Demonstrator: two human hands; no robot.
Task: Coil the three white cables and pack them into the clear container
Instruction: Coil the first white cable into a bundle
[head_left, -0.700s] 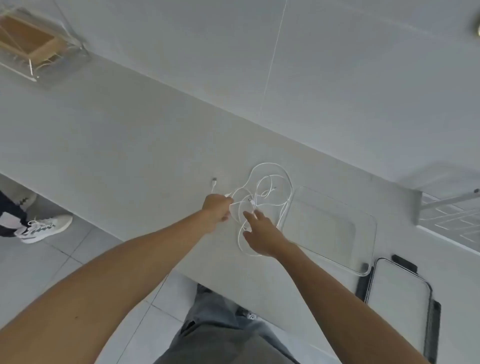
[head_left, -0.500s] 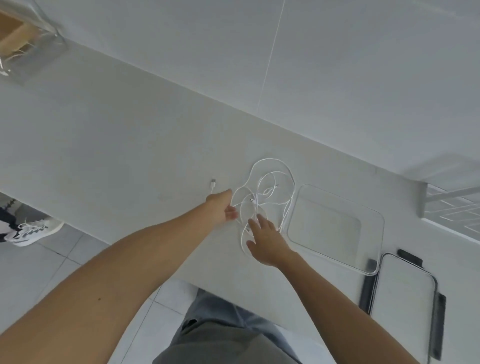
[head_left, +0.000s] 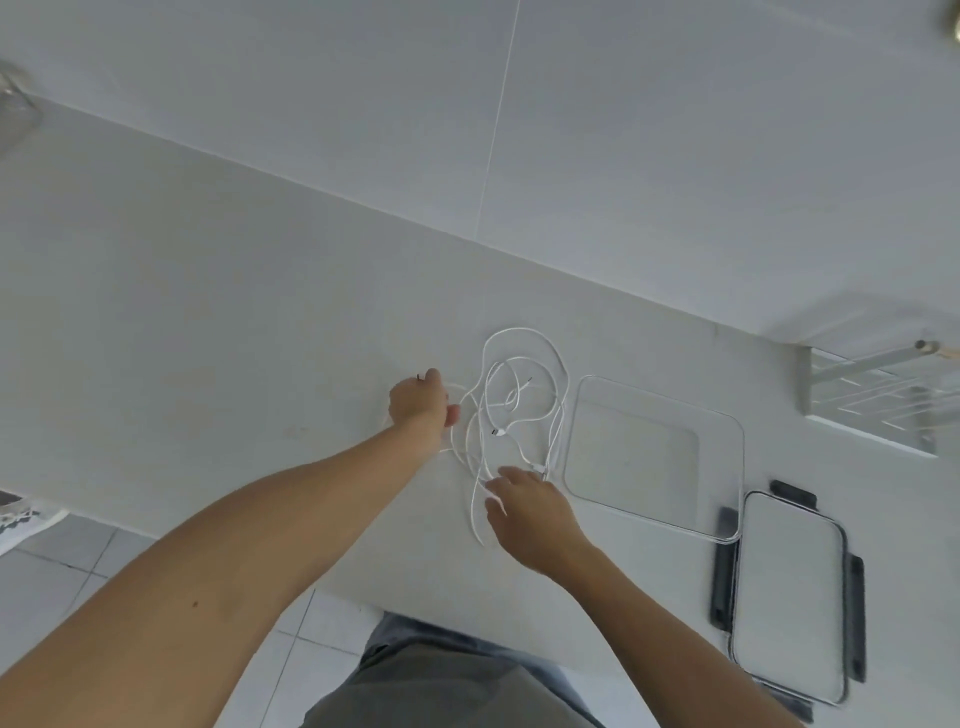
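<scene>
Two bare hands work at a loose tangle of white cables (head_left: 511, 400) on the pale counter (head_left: 208, 312). Left hand (head_left: 418, 402): fingers curled, apparently pinching a cable end at the tangle's left edge; a small dark tip shows just above the knuckles. Right hand (head_left: 530, 512): fingers bent, fingertips (head_left: 501, 472) on strands at the tangle's near edge; whether they pinch or merely press cannot be told. Cables uncoiled, lying between and beyond both sets of fingertips. Clear container (head_left: 727, 431) sits just right of the right fingertips, with no cable inside. Its lid (head_left: 789, 592) with dark clips lies further right, beside the wrist.
</scene>
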